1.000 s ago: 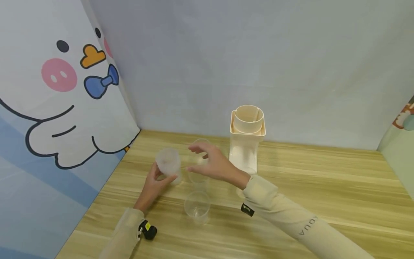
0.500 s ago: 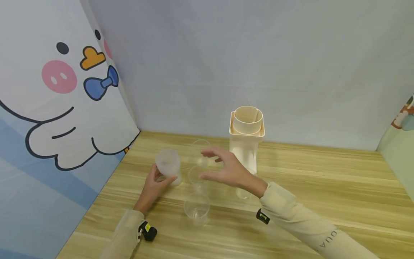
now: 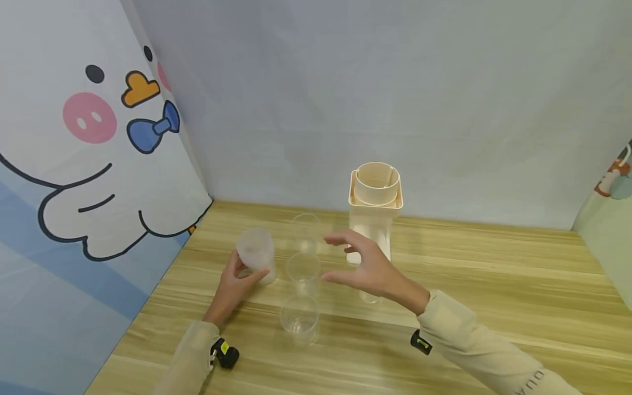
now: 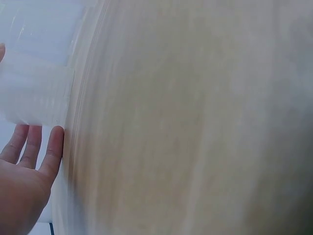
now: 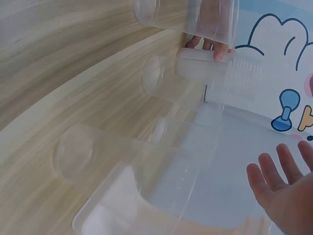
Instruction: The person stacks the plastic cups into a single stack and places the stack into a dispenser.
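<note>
In the head view, my left hand (image 3: 237, 288) grips a cloudy stack of plastic cups (image 3: 257, 252) at the table's left, thumb on its near side. The left wrist view has the fingers (image 4: 55, 147) against that stack (image 4: 36, 95). To its right, three clear cups stand in a row: a near cup (image 3: 299, 318), a middle cup (image 3: 303, 270) and a far cup (image 3: 305, 226). My right hand (image 3: 367, 266) is spread with nothing in it, just right of the middle cup. Another clear cup (image 3: 370, 298) is mostly hidden beneath that hand.
A cream dispenser-like stand (image 3: 376, 203) with a round open top stands at the back, its lower part hidden by the right hand. Grey cloth (image 3: 444, 109) hangs behind the wooden table (image 3: 494, 274). A cartoon-printed sheet (image 3: 99, 181) borders the left side.
My right hand has drawn away to the right from the middle cup, which now shows fully. The left hand and the cup stack have stayed in place.
</note>
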Tool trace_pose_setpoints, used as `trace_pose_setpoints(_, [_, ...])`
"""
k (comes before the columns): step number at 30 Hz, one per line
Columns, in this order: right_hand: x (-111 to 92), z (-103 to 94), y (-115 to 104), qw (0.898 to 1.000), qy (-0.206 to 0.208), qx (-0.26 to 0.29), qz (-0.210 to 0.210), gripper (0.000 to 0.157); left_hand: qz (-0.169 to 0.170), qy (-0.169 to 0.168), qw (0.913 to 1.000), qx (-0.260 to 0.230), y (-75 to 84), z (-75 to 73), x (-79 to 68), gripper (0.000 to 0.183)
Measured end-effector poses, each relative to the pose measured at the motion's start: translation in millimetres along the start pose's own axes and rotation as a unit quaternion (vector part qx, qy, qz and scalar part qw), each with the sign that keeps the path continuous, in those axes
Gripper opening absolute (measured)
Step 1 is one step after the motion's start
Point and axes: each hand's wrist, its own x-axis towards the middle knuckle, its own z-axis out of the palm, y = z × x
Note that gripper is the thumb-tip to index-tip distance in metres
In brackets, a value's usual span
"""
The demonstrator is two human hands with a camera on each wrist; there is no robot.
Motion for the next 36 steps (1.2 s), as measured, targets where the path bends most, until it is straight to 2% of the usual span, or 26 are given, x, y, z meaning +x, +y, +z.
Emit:
trace_pose_setpoints(12, [-15.6,-7.2,7.1,1.000,0.024,0.006,-0.004,0.061,0.011,-0.001,0.9999,0.007,-2.8,0.1,-0.7,0.075])
trace_pose_setpoints(26, [-32.5,-19.3,14.5,0.999,0.050,0.002,-0.007,0.062,0.008,0.003,0.9999,0.009,-2.0,0.9,-0.7,0.075])
trace_pose_setpoints(36, [-43.7,-27.3,30.7,0.996,0.075,-0.030,0.025,0.065,0.008,0.000,0.9999,0.007,-2.6,1.2,0.8,0.074])
